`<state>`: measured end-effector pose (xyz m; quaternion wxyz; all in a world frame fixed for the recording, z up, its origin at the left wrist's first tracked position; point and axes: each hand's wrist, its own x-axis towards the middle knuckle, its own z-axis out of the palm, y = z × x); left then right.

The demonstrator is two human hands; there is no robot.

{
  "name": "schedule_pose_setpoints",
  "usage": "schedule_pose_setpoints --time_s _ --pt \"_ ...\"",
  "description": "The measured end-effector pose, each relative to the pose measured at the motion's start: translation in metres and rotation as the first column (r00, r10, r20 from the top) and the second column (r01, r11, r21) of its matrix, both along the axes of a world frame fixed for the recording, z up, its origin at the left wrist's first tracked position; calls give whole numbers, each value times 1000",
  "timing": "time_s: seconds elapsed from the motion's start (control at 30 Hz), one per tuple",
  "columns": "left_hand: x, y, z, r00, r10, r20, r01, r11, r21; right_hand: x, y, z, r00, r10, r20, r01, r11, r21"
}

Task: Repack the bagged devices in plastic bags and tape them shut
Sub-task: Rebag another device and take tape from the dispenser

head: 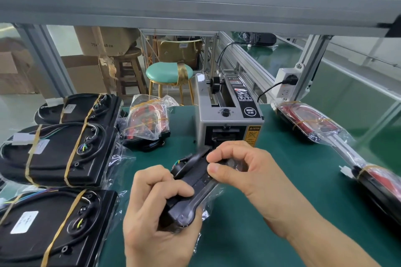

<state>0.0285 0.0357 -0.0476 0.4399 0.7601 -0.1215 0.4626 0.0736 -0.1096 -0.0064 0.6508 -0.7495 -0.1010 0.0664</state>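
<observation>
Left hand: the left hand (160, 208) is nearest the camera, low and centre, fingers curled round the near end of the bagged device (191, 188), thumb on its upper face.
Right hand: the right hand (243, 171) comes in from the lower right; thumb and forefinger pinch the clear plastic bag (211, 201) at the far upper edge of the device.
Bagged device: black, elongated, held between both hands above the green mat (282, 180), tilted with its far end raised toward the tape dispenser (227, 117); a short wire stub with coloured leads shows at its far left side.
Plastic bag: loose film hangs below and right of the device, under the right palm.
Left stack: three black devices (56, 156) bound with yellow rubber bands lie in bags along the left edge of the mat, well apart from the hands.
Red-lens unit: one bagged red lamp unit (147, 123) lies beyond the left stack, just left of the dispenser.
Right row: two bagged red units (312, 123) lie along the right edge of the bench.
Tape dispenser: grey, upright, just beyond the hands, outlet facing them.
Background: green stool (169, 73), cardboard cartons (86, 76), wall socket (286, 84).
</observation>
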Motion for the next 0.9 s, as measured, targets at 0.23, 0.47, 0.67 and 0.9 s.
schedule_pose_setpoints --time_s 0.23,0.47,0.67,0.9 --pt "2 6 -1 1000 3 12 -3 999 -40 2 6 0 997 -35 70 42 994 -102" --pt "12 11 10 919 -395 12 173 374 -911 7 -31 -10 958 276 -74 -279 960 -32" --pt "18 22 -10 755 -653 56 242 197 -950 -9 -52 -15 964 267 12 -257 938 -234" --pt "7 40 -10 844 -486 -226 281 760 -586 -19 -56 -20 831 135 540 211 821 -530"
